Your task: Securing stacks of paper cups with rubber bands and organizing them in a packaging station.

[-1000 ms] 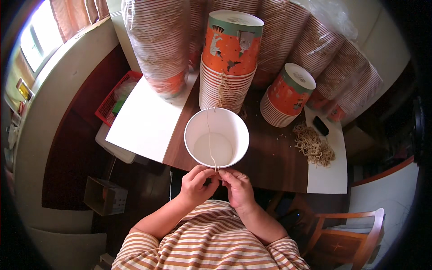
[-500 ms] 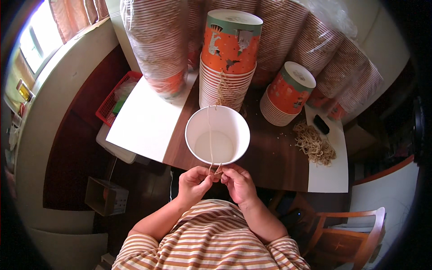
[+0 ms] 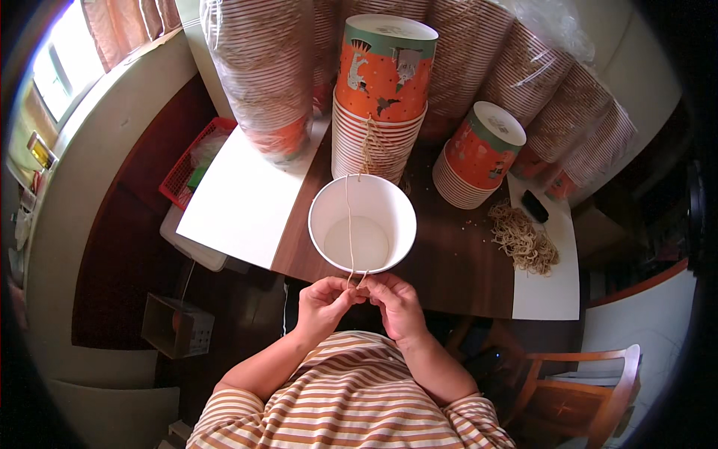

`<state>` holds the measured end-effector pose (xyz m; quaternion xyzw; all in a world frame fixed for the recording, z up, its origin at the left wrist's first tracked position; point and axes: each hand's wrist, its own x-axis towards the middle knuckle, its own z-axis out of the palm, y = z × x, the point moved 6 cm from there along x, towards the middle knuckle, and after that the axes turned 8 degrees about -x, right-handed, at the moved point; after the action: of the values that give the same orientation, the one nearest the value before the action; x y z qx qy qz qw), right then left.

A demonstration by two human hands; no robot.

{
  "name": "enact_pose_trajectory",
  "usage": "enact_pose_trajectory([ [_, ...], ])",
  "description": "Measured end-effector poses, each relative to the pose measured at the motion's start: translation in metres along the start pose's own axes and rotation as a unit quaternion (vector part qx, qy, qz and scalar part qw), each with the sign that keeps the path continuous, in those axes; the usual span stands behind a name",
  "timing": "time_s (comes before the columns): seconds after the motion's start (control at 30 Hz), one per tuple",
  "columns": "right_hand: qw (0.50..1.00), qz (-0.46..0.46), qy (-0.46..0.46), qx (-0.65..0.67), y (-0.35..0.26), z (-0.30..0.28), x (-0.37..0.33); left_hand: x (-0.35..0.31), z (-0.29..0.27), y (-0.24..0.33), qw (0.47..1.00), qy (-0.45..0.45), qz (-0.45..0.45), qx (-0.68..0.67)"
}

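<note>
A white-lined paper bucket [image 3: 359, 238] stands with its mouth up near the table's front edge. A thin beige cord [image 3: 349, 217] crosses its mouth from the far rim to the near rim. At that near rim my left hand [image 3: 326, 303] pinches the cord between thumb and forefinger. Close against it, my right hand [image 3: 395, 299] is closed on the cord too, where a short loop runs down from the rim. The fingertips of both hands nearly touch, and the exact crossing of the cord between them is partly hidden.
Behind the bucket rises a stack of upturned orange-and-green paper buckets [image 3: 385, 75], with cords hanging on its side. A shorter stack [image 3: 482, 153] stands right of it. A heap of beige cords [image 3: 523, 239] and a black object [image 3: 534, 206] lie at right. Plastic-wrapped stacks [image 3: 258, 67] line the back.
Both hands stay at the near rim with only slight finger movement. My right fingers have shifted a little on the cord, and the small loop there looks smaller.
</note>
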<state>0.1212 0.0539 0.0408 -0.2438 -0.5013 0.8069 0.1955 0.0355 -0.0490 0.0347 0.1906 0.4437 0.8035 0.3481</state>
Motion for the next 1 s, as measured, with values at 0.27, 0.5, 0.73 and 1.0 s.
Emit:
enact_pose_trajectory([
  [0.27,0.999,-0.035,0.021,0.023,-0.012,0.004,-0.001,0.002,-0.006,-0.001,1.0,0.0,-0.005,-0.004],
  [0.5,0.997,-0.049,0.056,0.032,-0.007,0.005,-0.001,0.005,-0.002,-0.002,0.999,-0.041,-0.014,-0.025],
  [0.73,0.994,-0.053,0.091,0.023,-0.007,-0.003,0.003,0.006,-0.002,0.0,0.996,-0.036,-0.059,-0.065],
  [1.0,0.997,-0.057,-0.04,-0.024,0.01,0.006,-0.002,0.004,-0.007,-0.014,0.998,-0.031,-0.057,-0.018],
])
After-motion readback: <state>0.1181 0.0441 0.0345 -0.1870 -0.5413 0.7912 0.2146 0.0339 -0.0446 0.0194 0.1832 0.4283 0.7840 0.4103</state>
